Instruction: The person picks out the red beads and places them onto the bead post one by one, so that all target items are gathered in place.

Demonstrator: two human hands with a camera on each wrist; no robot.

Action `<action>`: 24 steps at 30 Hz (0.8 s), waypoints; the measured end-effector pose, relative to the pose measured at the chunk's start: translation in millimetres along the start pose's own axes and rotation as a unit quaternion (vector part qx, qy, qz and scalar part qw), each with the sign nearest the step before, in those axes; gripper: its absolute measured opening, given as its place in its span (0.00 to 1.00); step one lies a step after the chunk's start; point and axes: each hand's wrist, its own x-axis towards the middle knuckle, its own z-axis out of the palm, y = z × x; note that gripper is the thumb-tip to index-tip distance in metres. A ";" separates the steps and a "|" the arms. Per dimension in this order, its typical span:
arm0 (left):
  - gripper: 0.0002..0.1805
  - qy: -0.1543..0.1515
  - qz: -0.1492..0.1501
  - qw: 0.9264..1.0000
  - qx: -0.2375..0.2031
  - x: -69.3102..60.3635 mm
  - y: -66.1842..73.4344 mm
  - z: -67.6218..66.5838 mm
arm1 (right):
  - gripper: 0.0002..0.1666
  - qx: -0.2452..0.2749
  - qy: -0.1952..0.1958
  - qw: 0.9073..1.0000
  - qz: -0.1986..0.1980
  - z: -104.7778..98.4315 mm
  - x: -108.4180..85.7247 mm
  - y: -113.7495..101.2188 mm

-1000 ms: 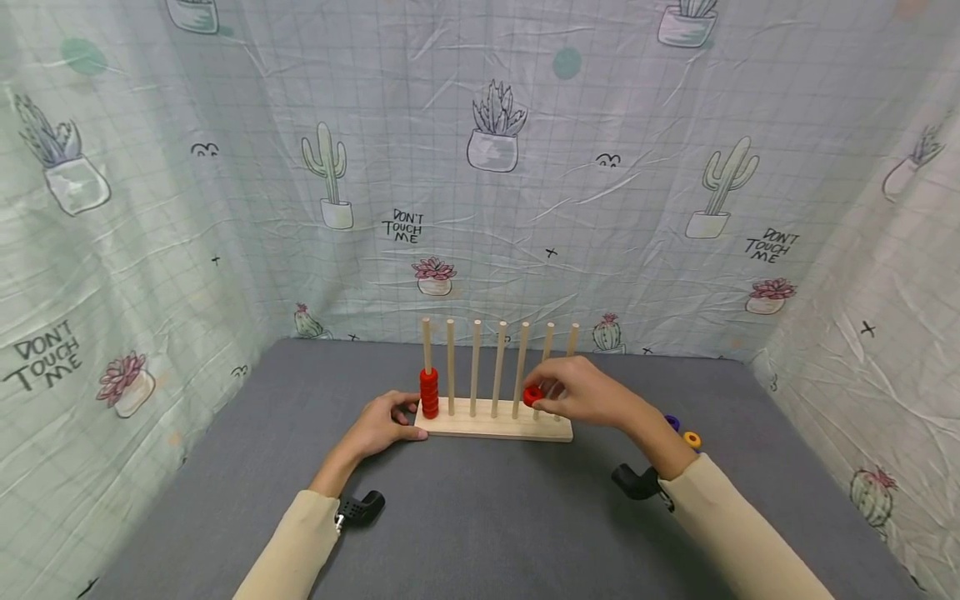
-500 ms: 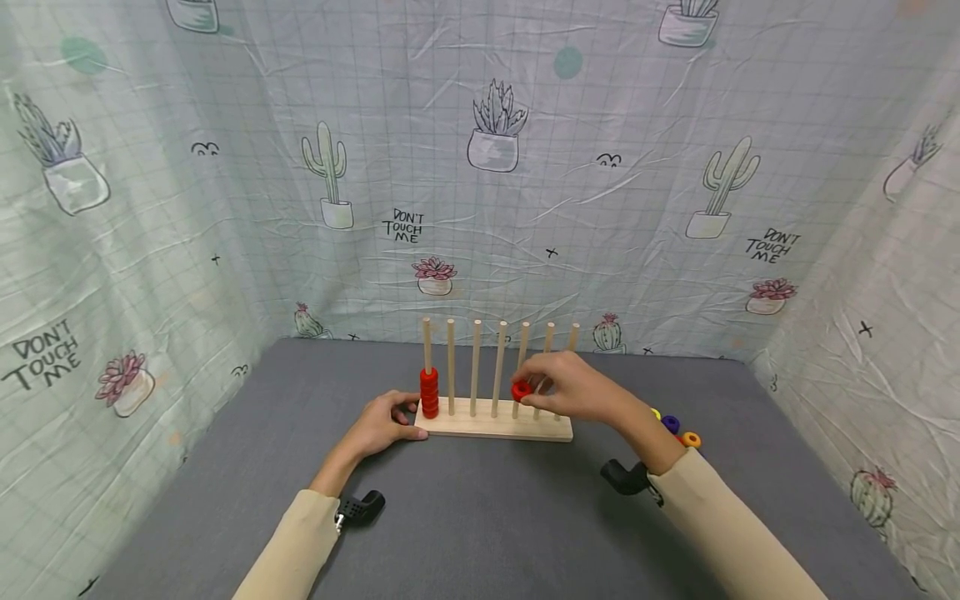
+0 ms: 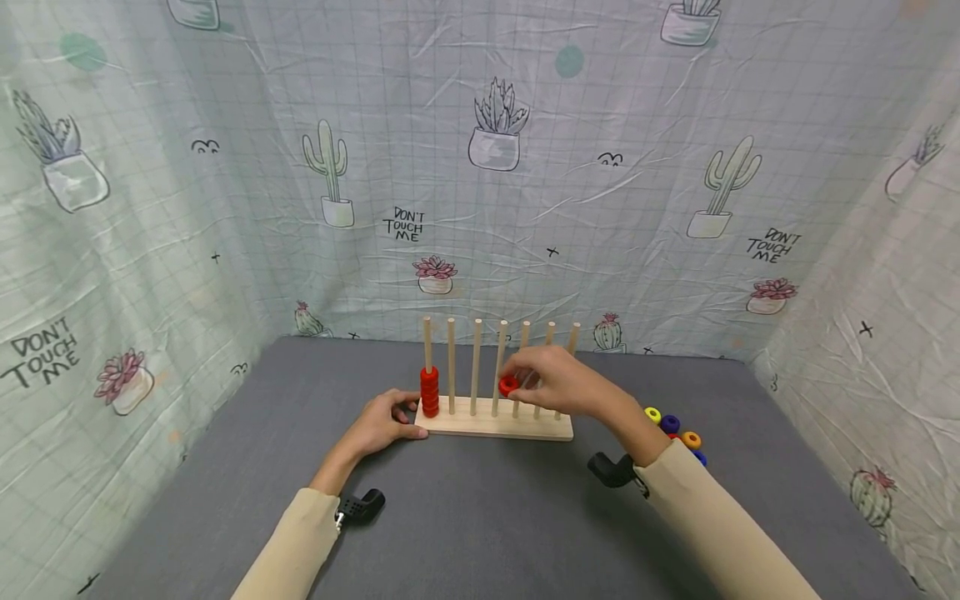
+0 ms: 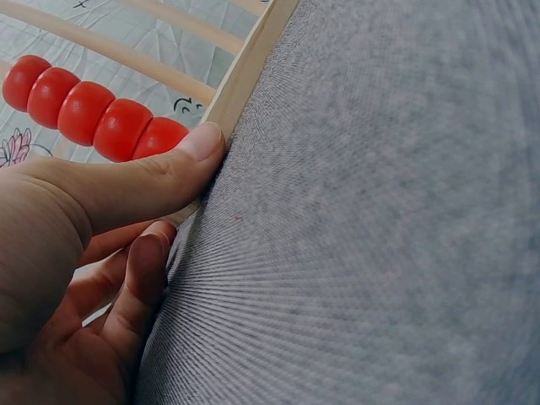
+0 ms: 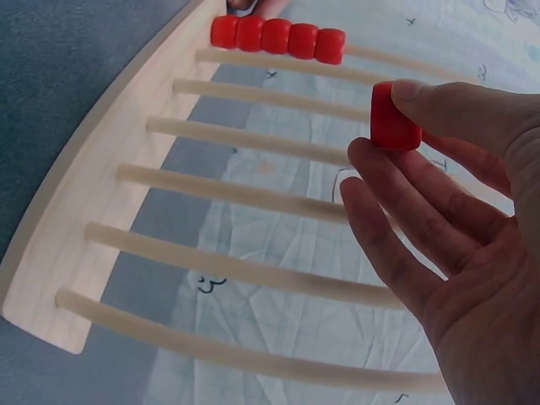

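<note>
A wooden rack (image 3: pixel 480 424) with several upright pegs stands on the grey table. Its leftmost peg carries a stack of several red beads (image 3: pixel 430 393), seen from close by in the left wrist view. My left hand (image 3: pixel 381 425) grips the left end of the rack's base, thumb on the front edge. My right hand (image 3: pixel 558 382) pinches one red bead (image 5: pixel 395 116) between thumb and fingers, raised above the base in front of the middle pegs. The other pegs bear no beads in the right wrist view.
Loose beads lie right of the rack, partly behind the right forearm: a yellow bead (image 3: pixel 652 414), a purple bead (image 3: pixel 670 424), an orange bead (image 3: pixel 691 440), and red and blue ones. A patterned cloth (image 3: pixel 555 208) hangs behind and beside the grey table (image 3: pixel 480 517).
My right hand has moved left along the pegs with the red bead, rising slightly. More of the loose beads show beside the forearm. My left hand has stayed on the base.
</note>
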 end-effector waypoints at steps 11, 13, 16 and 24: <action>0.39 -0.002 -0.003 1.000 0.004 0.4 0.1 -0.4 | 0.13 -0.016 0.011 0.999 -0.038 -2.2 16.2 -10.8; 0.39 -0.002 -0.002 1.000 0.005 0.4 0.0 -0.6 | 0.13 -0.020 0.010 0.999 -0.041 -3.3 19.4 -12.5; 0.39 -0.002 -0.002 1.000 0.007 1.0 -0.2 -0.7 | 0.12 -0.026 0.009 0.999 -0.041 -5.8 23.2 -15.8; 0.40 -0.004 -0.001 1.000 0.010 2.3 -2.3 -0.1 | 0.14 -0.044 0.004 0.998 -0.046 -12.1 33.2 -25.8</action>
